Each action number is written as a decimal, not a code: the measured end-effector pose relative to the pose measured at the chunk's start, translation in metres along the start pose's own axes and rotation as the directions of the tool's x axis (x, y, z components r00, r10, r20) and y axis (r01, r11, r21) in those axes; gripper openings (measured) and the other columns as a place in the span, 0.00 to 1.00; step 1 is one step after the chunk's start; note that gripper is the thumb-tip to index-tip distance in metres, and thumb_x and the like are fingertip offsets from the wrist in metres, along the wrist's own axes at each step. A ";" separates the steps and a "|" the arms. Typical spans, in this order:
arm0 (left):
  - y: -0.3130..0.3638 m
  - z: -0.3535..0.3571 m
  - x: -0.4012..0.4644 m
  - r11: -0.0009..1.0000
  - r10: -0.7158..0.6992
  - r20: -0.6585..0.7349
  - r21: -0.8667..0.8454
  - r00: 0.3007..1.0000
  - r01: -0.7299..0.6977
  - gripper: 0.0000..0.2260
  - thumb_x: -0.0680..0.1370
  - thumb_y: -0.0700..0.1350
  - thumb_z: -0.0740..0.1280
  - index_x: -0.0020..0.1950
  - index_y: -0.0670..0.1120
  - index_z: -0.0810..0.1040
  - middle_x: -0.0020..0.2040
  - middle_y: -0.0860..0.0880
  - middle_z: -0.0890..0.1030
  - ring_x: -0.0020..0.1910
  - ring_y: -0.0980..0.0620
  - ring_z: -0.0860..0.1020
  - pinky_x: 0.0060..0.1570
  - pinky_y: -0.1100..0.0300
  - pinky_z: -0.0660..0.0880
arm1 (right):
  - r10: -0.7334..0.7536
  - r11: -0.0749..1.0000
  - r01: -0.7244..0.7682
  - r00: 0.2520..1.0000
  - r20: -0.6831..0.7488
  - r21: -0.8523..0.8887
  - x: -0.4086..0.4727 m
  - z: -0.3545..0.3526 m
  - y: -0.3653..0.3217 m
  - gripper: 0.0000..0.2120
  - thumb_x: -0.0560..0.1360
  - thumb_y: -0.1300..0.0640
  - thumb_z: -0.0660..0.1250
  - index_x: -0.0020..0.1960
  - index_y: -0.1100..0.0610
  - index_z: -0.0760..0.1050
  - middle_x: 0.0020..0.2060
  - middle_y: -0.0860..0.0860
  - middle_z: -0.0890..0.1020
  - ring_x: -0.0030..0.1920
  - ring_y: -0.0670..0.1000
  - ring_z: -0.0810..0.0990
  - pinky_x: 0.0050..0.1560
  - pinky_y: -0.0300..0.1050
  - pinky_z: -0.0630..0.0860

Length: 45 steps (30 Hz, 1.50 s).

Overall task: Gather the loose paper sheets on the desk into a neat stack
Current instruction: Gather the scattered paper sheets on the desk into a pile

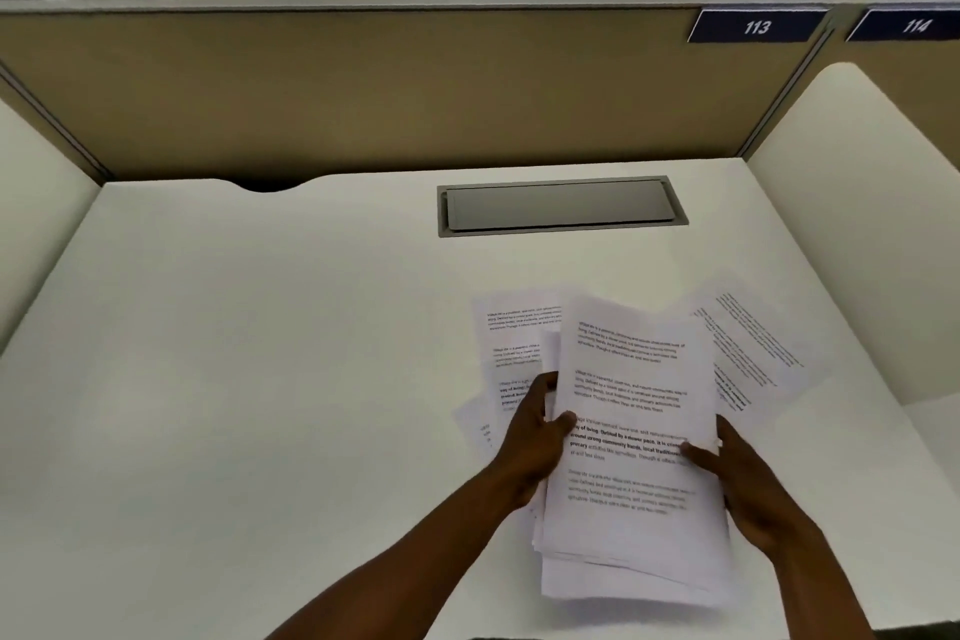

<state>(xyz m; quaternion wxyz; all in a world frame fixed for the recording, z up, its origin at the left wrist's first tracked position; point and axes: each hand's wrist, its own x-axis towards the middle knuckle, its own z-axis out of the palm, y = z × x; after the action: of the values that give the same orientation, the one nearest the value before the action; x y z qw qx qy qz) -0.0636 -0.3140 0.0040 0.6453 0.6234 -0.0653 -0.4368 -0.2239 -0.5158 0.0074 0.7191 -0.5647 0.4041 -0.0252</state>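
Observation:
A thick bundle of printed sheets (631, 473) is held above the white desk (260, 353), near its front right. My left hand (535, 437) grips the bundle's left edge, thumb on top. My right hand (737, 478) grips its right edge, thumb on the text. The bundle's lower edges are uneven and fanned. Loose printed sheets (511, 348) lie flat on the desk behind my left hand. Other loose sheets (753, 343) lie angled at the right, partly hidden under the bundle.
A grey cable-hatch lid (561, 205) is set into the desk at the back. A tan partition (363, 94) closes the far side, with labels 113 (756, 26) and 114. White side dividers (852, 224) flank the desk.

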 end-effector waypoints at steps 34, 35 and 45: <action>0.040 -0.056 0.132 0.632 0.079 -0.578 0.659 0.812 0.407 0.39 0.71 0.39 0.71 0.78 0.41 0.55 0.68 0.38 0.65 0.64 0.39 0.73 0.64 0.50 0.72 | -0.059 0.990 0.057 0.998 0.010 0.132 0.104 0.034 -0.034 0.30 0.75 0.68 0.67 0.72 0.47 0.66 0.64 0.54 0.78 0.59 0.59 0.79 0.54 0.58 0.80; 0.039 -0.054 0.133 0.650 0.071 -0.577 0.645 0.813 0.401 0.41 0.73 0.40 0.71 0.80 0.42 0.51 0.69 0.38 0.66 0.65 0.39 0.72 0.65 0.50 0.71 | -0.058 0.989 0.056 0.998 0.013 0.134 0.105 0.033 -0.033 0.31 0.75 0.68 0.67 0.73 0.48 0.65 0.65 0.55 0.77 0.61 0.60 0.79 0.58 0.61 0.78; 0.034 -0.072 0.115 0.993 -0.041 -0.368 -0.122 0.929 -0.004 0.27 0.70 0.32 0.76 0.68 0.40 0.75 0.58 0.40 0.83 0.56 0.40 0.81 0.55 0.49 0.80 | -0.047 0.985 0.035 0.997 0.066 0.169 0.109 0.034 -0.032 0.35 0.68 0.63 0.72 0.72 0.50 0.66 0.66 0.56 0.77 0.63 0.61 0.77 0.63 0.63 0.74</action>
<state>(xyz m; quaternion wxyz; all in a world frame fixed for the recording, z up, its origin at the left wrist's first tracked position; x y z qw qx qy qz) 0.0683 -0.3401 -0.0349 0.6783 0.6550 0.0896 -0.3208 -0.1164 -0.5544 -0.0249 0.7771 -0.5108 0.3635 -0.0544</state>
